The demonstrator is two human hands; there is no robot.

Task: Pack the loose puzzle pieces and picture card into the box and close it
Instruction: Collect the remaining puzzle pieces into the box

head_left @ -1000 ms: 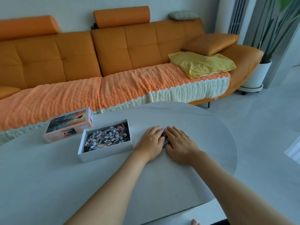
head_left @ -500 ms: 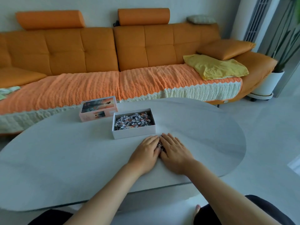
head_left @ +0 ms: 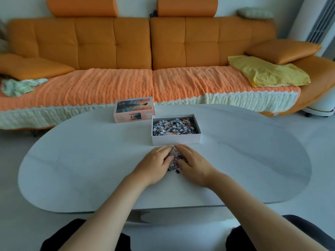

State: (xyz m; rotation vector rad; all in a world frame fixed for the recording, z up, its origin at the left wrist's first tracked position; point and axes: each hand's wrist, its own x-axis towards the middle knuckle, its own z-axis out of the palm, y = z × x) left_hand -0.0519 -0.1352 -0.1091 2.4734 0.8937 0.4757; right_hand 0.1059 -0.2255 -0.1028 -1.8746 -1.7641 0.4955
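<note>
Living room: an orange sofa with a knitted throw runs along the far wall, with a yellow cloth on its seat, well beyond and to the right of the box. In front of it stands a white oval table.

Change noted: a second ago both hands lay flat and close together over the loose pieces, off the right side of the box. They now sit just before its near wall, parted enough to show the pile between them. In my judgement the pile is being herded to the box for scooping.

The left hand and right hand flank the pile, fingers lightly bent and laid against it, fingertips almost meeting on the box side. Neither hand has closed on anything; nothing is lifted.

The box is open and already well filled with pieces. Its lid, picture side up, lies just beyond the box's far left corner. No separate picture card can be made out.
</note>
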